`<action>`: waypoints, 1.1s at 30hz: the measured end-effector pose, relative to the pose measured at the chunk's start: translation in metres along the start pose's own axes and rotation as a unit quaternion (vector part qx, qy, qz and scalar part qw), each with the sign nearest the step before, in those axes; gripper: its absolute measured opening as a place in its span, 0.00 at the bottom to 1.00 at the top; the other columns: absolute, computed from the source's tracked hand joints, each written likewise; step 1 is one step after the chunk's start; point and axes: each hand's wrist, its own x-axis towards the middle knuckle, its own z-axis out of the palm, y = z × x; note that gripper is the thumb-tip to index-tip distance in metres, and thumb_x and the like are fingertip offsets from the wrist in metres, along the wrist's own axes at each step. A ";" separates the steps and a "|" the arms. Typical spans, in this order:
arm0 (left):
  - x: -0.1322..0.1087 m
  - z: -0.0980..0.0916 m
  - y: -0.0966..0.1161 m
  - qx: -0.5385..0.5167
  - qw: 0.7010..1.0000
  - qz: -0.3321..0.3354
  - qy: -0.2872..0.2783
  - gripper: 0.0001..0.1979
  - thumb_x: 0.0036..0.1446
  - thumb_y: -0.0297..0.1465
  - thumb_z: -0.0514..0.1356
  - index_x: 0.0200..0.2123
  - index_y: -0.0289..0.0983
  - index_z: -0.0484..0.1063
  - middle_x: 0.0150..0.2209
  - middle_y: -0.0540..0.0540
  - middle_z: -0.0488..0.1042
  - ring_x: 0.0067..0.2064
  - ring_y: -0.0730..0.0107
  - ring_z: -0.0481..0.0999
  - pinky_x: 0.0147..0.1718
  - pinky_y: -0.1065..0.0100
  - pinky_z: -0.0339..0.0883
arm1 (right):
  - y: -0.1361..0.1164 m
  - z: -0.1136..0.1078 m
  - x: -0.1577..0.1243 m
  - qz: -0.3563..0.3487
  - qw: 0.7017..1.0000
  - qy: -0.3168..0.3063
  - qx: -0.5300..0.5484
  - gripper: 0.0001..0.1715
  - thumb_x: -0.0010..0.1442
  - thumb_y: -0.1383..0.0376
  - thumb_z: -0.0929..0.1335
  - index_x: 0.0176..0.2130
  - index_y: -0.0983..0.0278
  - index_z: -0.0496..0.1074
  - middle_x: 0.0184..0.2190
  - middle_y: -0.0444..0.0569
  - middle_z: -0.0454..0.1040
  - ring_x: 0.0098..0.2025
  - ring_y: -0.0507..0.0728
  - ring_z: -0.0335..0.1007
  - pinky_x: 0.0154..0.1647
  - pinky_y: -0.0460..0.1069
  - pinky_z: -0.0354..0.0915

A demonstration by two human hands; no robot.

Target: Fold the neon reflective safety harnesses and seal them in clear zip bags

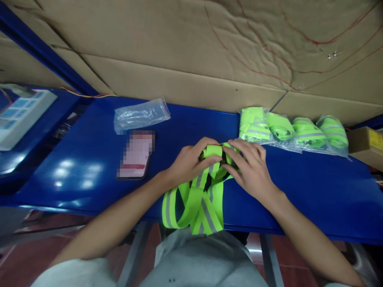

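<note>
A neon-green strap with grey reflective stripes (194, 205) lies on the blue table (314, 191), its loops hanging over the front edge. My left hand (188, 163) is closed around the bundled upper part of the strap. My right hand (251, 167) grips the same bundle from the right, fingers pinching its folded end. Both hands meet at the table's middle.
Several bagged green straps (293, 131) lie in a row at the back right. An empty clear plastic bag (140, 115) and a phone (136, 155) lie to the left. A cardboard wall (194, 48) backs the table. A white device (20, 113) sits far left, a box (366, 145) far right.
</note>
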 end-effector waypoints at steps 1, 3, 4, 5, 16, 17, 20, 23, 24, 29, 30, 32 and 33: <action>0.000 -0.001 0.000 0.001 1.000 0.005 -0.009 0.22 0.68 0.49 0.57 0.55 0.41 0.68 0.38 0.52 0.77 0.30 0.75 0.73 0.32 0.72 0.63 | 0.000 -0.002 0.001 -0.002 1.000 -0.007 0.007 0.22 0.69 0.60 0.69 0.60 0.63 0.69 0.59 0.58 0.73 0.63 0.66 0.67 0.61 0.60 0.59; 0.000 -0.003 -0.001 -0.003 0.999 0.013 -0.029 0.22 0.68 0.49 0.57 0.57 0.42 0.67 0.38 0.52 0.77 0.29 0.75 0.72 0.31 0.71 0.62 | 0.000 -0.005 0.002 -0.003 1.000 -0.017 0.014 0.21 0.69 0.60 0.69 0.58 0.64 0.70 0.56 0.58 0.74 0.59 0.65 0.70 0.58 0.59 0.62; 0.000 -0.004 -0.001 -0.010 0.999 0.015 -0.036 0.23 0.68 0.48 0.57 0.58 0.42 0.67 0.39 0.51 0.77 0.28 0.75 0.71 0.30 0.71 0.62 | -0.001 -0.006 0.002 -0.001 1.000 -0.019 0.011 0.20 0.69 0.60 0.69 0.57 0.64 0.71 0.55 0.57 0.75 0.58 0.65 0.70 0.57 0.58 0.62; 0.000 -0.005 0.000 -0.018 0.999 0.015 -0.040 0.23 0.68 0.48 0.57 0.59 0.42 0.66 0.40 0.51 0.77 0.27 0.76 0.70 0.29 0.71 0.61 | -0.002 -0.007 0.003 0.000 1.000 -0.021 0.004 0.20 0.69 0.60 0.69 0.57 0.65 0.71 0.54 0.57 0.75 0.57 0.65 0.71 0.57 0.59 0.62; 0.004 0.001 0.004 -0.095 0.994 -0.030 0.041 0.17 0.69 0.45 0.57 0.53 0.42 0.74 0.36 0.49 0.76 0.29 0.74 0.69 0.25 0.71 0.58 | 0.000 -0.003 0.002 -0.043 0.995 0.040 -0.076 0.11 0.68 0.63 0.69 0.48 0.66 0.75 0.47 0.52 0.81 0.51 0.61 0.76 0.53 0.55 0.62; 0.005 -0.002 0.002 -0.096 0.992 -0.038 0.068 0.17 0.69 0.45 0.57 0.52 0.41 0.75 0.33 0.50 0.74 0.27 0.75 0.68 0.24 0.71 0.57 | 0.003 -0.003 0.001 -0.034 0.996 0.045 -0.073 0.10 0.68 0.63 0.69 0.47 0.65 0.75 0.47 0.52 0.81 0.50 0.61 0.76 0.52 0.55 0.63; 0.009 -0.016 -0.005 -0.057 0.980 -0.044 0.185 0.13 0.69 0.41 0.59 0.45 0.40 0.76 0.26 0.53 0.71 0.26 0.74 0.68 0.26 0.70 0.60 | 0.013 -0.004 0.000 0.014 0.995 0.070 -0.063 0.09 0.66 0.62 0.70 0.44 0.65 0.75 0.44 0.51 0.81 0.47 0.60 0.77 0.49 0.54 0.64; 0.008 -0.026 -0.005 0.033 0.952 0.037 0.301 0.10 0.68 0.38 0.59 0.46 0.40 0.75 0.34 0.49 0.76 0.36 0.69 0.75 0.36 0.65 0.68 | 0.018 -0.005 0.000 0.042 0.993 0.079 -0.082 0.08 0.65 0.62 0.70 0.42 0.64 0.74 0.42 0.51 0.81 0.43 0.61 0.77 0.45 0.54 0.65; 0.006 -0.026 -0.002 0.067 0.946 0.088 0.305 0.12 0.67 0.38 0.61 0.49 0.40 0.74 0.41 0.47 0.78 0.42 0.66 0.77 0.42 0.62 0.70 | 0.017 -0.005 -0.001 0.041 0.992 0.073 -0.090 0.07 0.65 0.62 0.70 0.42 0.64 0.73 0.42 0.51 0.81 0.42 0.61 0.76 0.43 0.54 0.65; 0.000 -0.004 0.009 0.288 0.916 0.268 0.083 0.25 0.64 0.40 0.63 0.62 0.42 0.66 0.63 0.38 0.70 0.63 0.48 0.70 0.58 0.50 0.65 | 0.003 -0.004 0.001 -0.001 0.995 0.046 -0.092 0.06 0.65 0.64 0.69 0.42 0.66 0.72 0.42 0.53 0.79 0.40 0.60 0.75 0.41 0.53 0.66; 0.000 0.001 0.008 0.308 0.912 0.264 0.057 0.24 0.66 0.39 0.61 0.63 0.42 0.65 0.62 0.38 0.71 0.62 0.50 0.72 0.56 0.52 0.67 | 0.001 -0.004 0.001 -0.007 0.995 0.047 -0.088 0.07 0.66 0.64 0.69 0.42 0.66 0.72 0.42 0.53 0.79 0.41 0.60 0.75 0.41 0.53 0.66; 0.000 0.007 0.004 0.314 0.916 0.244 0.046 0.22 0.68 0.38 0.59 0.62 0.40 0.66 0.58 0.38 0.74 0.56 0.54 0.76 0.51 0.58 0.71 | -0.002 -0.003 0.003 -0.012 0.995 0.047 -0.082 0.07 0.66 0.64 0.69 0.44 0.66 0.72 0.42 0.54 0.79 0.42 0.61 0.75 0.42 0.53 0.67; 0.000 0.009 0.002 0.307 0.922 0.230 0.049 0.21 0.67 0.38 0.59 0.61 0.40 0.66 0.56 0.39 0.74 0.54 0.56 0.77 0.49 0.60 0.72 | -0.003 -0.002 0.004 -0.011 0.996 0.044 -0.077 0.08 0.67 0.64 0.69 0.44 0.66 0.72 0.43 0.54 0.79 0.42 0.61 0.75 0.42 0.53 0.67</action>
